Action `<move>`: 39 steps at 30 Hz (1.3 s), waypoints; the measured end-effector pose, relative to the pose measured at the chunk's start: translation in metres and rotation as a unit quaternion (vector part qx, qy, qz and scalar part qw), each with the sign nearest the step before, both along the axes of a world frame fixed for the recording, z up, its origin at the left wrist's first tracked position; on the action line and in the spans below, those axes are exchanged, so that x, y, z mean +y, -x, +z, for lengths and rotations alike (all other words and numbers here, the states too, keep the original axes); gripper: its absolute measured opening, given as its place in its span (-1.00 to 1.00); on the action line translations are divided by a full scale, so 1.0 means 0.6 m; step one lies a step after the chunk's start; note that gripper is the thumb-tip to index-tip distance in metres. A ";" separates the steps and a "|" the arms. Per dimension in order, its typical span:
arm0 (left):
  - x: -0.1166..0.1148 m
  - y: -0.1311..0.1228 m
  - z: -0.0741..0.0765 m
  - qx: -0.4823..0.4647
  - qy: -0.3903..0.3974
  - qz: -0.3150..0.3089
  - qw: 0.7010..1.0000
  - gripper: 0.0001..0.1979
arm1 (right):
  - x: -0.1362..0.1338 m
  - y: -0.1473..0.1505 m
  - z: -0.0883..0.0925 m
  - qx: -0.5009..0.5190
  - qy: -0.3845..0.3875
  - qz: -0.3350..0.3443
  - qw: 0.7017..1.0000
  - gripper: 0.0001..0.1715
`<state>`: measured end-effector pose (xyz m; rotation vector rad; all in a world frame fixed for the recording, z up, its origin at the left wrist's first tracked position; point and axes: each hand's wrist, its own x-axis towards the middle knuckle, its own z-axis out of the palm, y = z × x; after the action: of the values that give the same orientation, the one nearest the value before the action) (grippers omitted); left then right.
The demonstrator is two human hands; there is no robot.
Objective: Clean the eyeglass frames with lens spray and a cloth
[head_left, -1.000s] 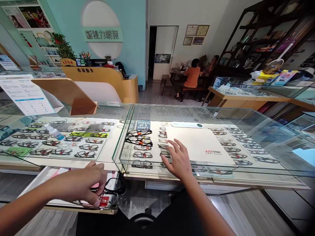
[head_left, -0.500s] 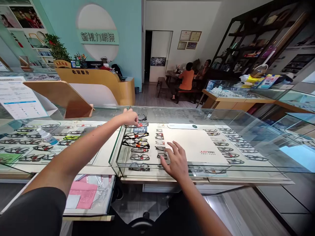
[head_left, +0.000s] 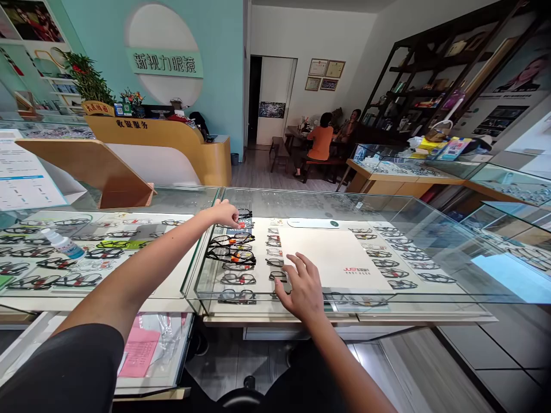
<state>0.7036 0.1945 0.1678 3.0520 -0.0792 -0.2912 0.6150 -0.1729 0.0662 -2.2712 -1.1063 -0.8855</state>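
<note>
My left hand [head_left: 224, 214] reaches far across the glass counter [head_left: 301, 198] and pinches a pair of black-framed glasses [head_left: 244, 214] resting on the glass top. Just nearer lie two more black pairs with orange tags [head_left: 231, 248] on the glass. My right hand [head_left: 302, 287] lies flat on the counter's near edge, fingers spread, holding nothing, beside a white mat [head_left: 340, 258] on the counter. Rows of frames fill the case under the glass.
A second glass case [head_left: 86, 252] of frames stands at left, with a small spray bottle [head_left: 63, 243] on it. A pulled-out tray [head_left: 142, 350] with pink paper sits below. Two people sit at a table in the far room. Shelving lines the right wall.
My left hand lifted the black glasses from the low tray at left and carried them to the far part of the counter top. My right hand stayed put.
</note>
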 end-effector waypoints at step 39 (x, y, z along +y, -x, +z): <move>0.062 0.554 -0.173 0.268 0.334 0.155 0.890 -0.84 | -0.003 -0.003 0.003 -0.030 0.020 0.015 0.999 -0.83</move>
<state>0.3712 0.2317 0.0641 2.1681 0.2789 -0.8566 0.6170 -0.1745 0.0679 -2.2685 -1.1918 -0.9325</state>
